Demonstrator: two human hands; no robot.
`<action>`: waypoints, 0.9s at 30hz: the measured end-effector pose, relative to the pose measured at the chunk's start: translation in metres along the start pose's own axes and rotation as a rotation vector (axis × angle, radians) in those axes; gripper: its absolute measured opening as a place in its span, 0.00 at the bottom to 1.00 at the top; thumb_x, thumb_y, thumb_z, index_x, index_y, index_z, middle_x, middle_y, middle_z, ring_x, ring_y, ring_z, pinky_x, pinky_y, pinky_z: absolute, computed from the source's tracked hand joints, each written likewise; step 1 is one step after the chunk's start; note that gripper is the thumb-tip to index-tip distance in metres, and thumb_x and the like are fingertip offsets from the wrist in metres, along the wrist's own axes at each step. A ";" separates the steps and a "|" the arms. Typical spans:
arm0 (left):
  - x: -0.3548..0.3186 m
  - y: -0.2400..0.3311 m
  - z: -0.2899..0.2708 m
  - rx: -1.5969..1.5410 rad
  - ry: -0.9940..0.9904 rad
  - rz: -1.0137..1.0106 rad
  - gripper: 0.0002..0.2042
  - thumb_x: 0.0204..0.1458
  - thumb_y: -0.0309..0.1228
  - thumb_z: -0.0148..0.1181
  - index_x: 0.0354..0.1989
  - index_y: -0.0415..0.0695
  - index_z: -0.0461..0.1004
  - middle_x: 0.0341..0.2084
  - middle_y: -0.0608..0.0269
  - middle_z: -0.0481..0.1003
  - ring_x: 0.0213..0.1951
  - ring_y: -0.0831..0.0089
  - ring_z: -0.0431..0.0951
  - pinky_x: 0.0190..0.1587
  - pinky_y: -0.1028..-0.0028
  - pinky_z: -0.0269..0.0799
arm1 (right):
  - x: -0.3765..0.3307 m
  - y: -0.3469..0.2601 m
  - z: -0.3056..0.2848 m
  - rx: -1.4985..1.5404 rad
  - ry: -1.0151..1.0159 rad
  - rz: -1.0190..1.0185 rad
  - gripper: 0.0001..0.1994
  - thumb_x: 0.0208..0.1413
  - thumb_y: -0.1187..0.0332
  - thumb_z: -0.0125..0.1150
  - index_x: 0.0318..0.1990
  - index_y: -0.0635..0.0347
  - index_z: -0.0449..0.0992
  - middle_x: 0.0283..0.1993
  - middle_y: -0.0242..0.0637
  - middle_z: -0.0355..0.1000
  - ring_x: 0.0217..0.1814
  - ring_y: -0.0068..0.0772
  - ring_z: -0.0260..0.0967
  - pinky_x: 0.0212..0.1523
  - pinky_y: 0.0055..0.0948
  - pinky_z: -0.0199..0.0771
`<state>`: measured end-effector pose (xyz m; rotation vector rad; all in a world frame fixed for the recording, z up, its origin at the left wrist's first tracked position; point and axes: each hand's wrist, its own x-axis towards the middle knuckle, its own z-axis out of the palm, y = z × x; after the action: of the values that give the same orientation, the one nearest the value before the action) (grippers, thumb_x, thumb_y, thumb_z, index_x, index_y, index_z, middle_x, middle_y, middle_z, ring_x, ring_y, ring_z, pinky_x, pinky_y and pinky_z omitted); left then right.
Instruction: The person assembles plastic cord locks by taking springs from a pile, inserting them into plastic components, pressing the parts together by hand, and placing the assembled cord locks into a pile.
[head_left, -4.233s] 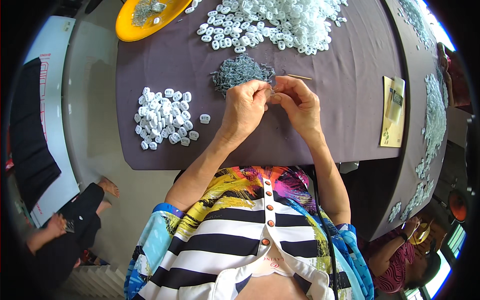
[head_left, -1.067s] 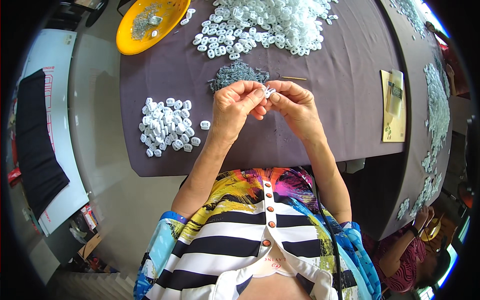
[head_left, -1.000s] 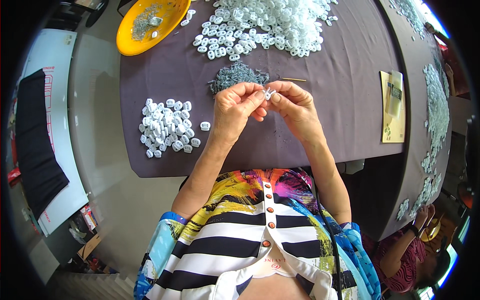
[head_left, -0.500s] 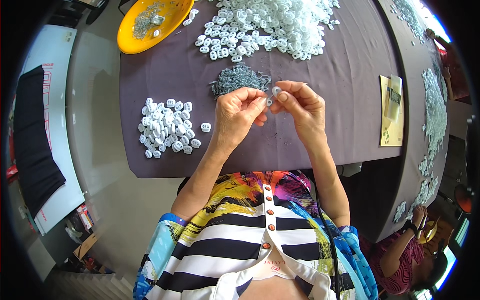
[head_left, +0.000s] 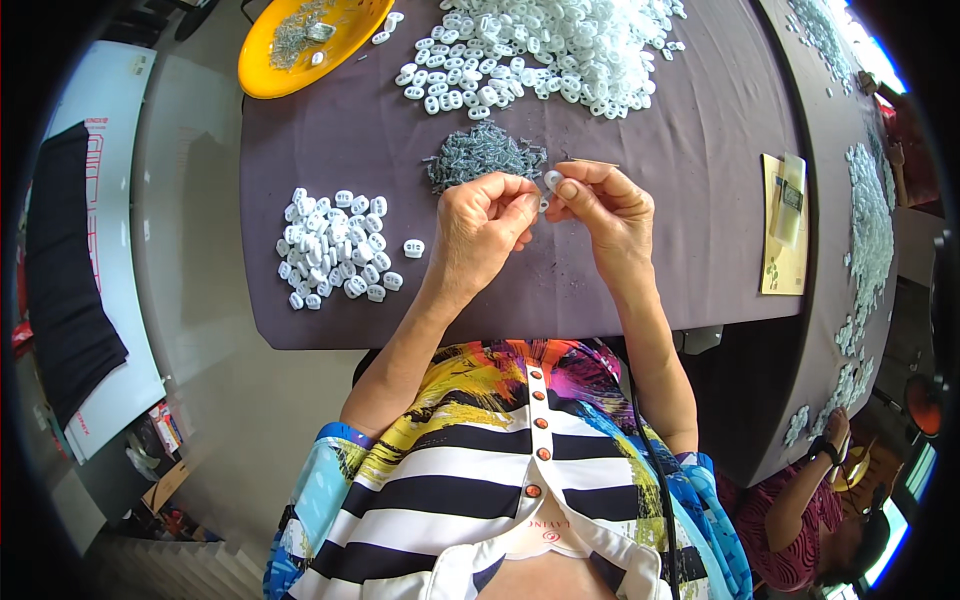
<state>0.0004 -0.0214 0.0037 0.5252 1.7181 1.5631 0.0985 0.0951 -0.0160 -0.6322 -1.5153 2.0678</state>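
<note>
Just off the near right edge of the grey heap of small metal parts [head_left: 480, 155], the fingers of the right hand [head_left: 612, 210] pinch a white oval piece [head_left: 552, 180]. By that same edge of the heap, a smaller white part [head_left: 543, 204] shows at the fingertips of the left hand [head_left: 480, 230]; whether they grip it I cannot tell. Good handling probably calls for light pinches at the rims, steady wrists and staying low over the tabletop [head_left: 690, 200].

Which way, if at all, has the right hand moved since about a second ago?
Yes, slightly to the right: judged against the pile of small grey metal pieces, the right hand now sits a little farther right.
</note>
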 end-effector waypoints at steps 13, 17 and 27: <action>0.000 -0.003 0.004 0.081 0.040 0.079 0.05 0.50 0.24 0.53 0.27 0.35 0.73 0.13 0.70 0.70 0.16 0.87 0.67 0.18 0.84 0.62 | -0.001 0.003 0.000 -0.044 -0.005 -0.012 0.07 0.51 0.77 0.57 0.38 0.67 0.74 0.29 0.34 0.73 0.28 0.22 0.71 0.33 0.22 0.74; 0.001 -0.005 0.005 0.083 0.049 0.071 0.05 0.50 0.25 0.53 0.28 0.36 0.74 0.13 0.69 0.70 0.16 0.87 0.67 0.18 0.84 0.62 | -0.001 0.004 -0.001 -0.057 -0.017 0.000 0.07 0.51 0.79 0.56 0.39 0.67 0.74 0.29 0.34 0.73 0.29 0.21 0.71 0.33 0.21 0.74; 0.003 -0.007 0.002 0.048 0.028 0.024 0.07 0.52 0.28 0.55 0.34 0.37 0.75 0.22 0.65 0.76 0.20 0.85 0.71 0.22 0.85 0.68 | -0.002 0.008 0.003 -0.121 -0.037 -0.023 0.08 0.51 0.82 0.54 0.40 0.67 0.74 0.31 0.33 0.73 0.31 0.20 0.71 0.34 0.20 0.74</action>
<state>0.0014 -0.0194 -0.0042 0.5523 1.7806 1.5553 0.0974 0.0897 -0.0222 -0.6217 -1.6708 1.9925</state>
